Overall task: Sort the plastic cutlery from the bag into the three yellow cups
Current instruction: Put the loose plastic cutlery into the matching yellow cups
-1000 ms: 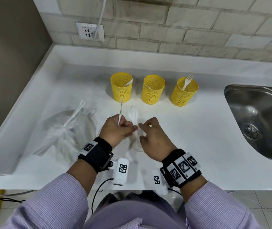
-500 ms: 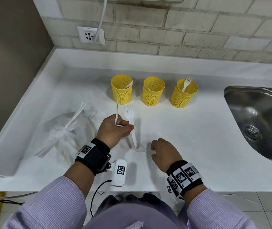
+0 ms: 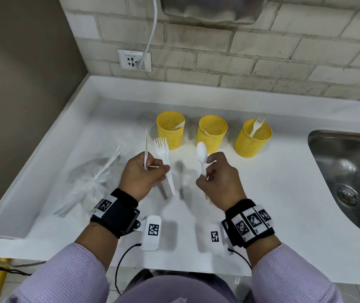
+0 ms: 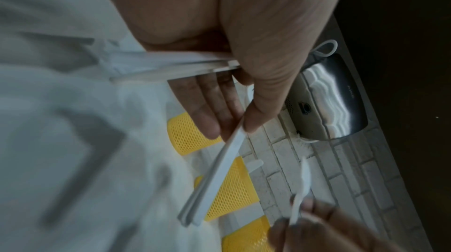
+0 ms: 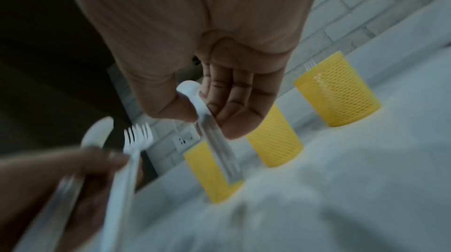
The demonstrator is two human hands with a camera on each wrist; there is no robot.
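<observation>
Three yellow mesh cups stand in a row: the left cup (image 3: pixel 170 130), the middle cup (image 3: pixel 212 133) and the right cup (image 3: pixel 252 138), which has a white fork (image 3: pixel 256 125) in it. My left hand (image 3: pixel 157 171) grips a white knife (image 3: pixel 145 147) and white forks (image 3: pixel 162 153) upright in front of the left cup. My right hand (image 3: pixel 205 173) pinches a white spoon (image 3: pixel 202 153), bowl up, in front of the middle cup. In the right wrist view thumb and fingers pinch the spoon's handle (image 5: pixel 212 134). The clear plastic bag (image 3: pixel 91 182) lies at the left.
A steel sink (image 3: pixel 349 178) is set into the white counter (image 3: pixel 273 193) at the right. A tiled wall with a socket (image 3: pixel 134 61) and a cable runs behind the cups. The left and middle cups each show a white piece inside.
My right hand went down to the counter, took hold of the spoon and lifted it in front of the middle cup. The left hand keeps its knife and forks, raised slightly.
</observation>
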